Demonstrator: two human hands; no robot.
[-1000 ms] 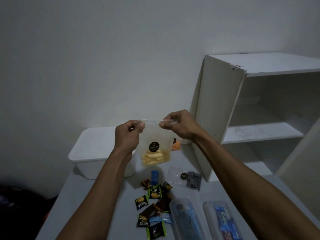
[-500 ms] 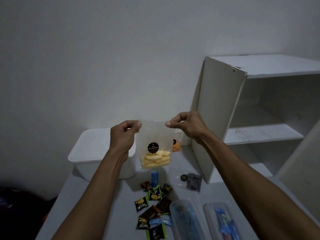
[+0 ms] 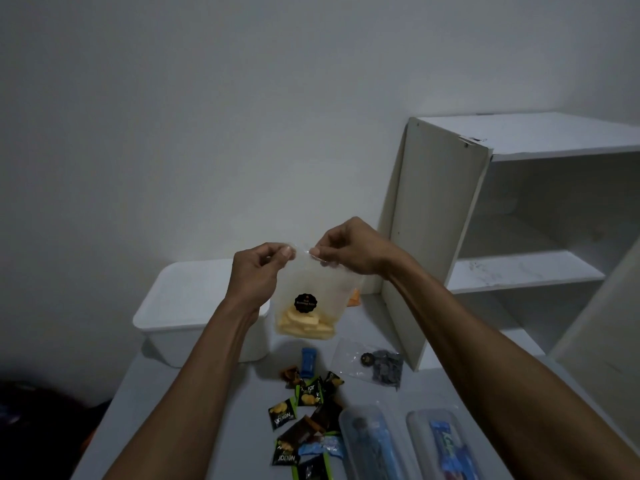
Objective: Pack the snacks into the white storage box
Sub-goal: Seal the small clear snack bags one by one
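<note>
A clear, soft plastic zip pouch (image 3: 313, 299) hangs in the middle of the frame, above the table and in front of the white storage box (image 3: 194, 306). Its film is glossy and slightly crumpled, a round black sticker sits on its front, and pale yellow, curved chip slices fill its bottom. The left hand (image 3: 256, 275) pinches the pouch's top edge between thumb and forefinger, the other fingers curled in. The right hand (image 3: 349, 249) pinches the same edge just beside it, wrist bent and knuckles up. Both forearms reach up from the lower edge of the frame.

The storage box, left of centre, is matte white plastic with rounded corners and its lid on. It rests on the smooth grey table (image 3: 145, 410). Below the pouch lie small shiny snack sachets (image 3: 304, 424) in black, green and brown, loosely heaped, with a small blue wrapper (image 3: 307, 362) above them. To their right lies a flat clear bag of dark round pieces (image 3: 381, 368). At the bottom edge lie two long clear tubs (image 3: 408, 445) holding blue packs. A white shelf unit (image 3: 519, 220) of flat boards stands at the right.
</note>
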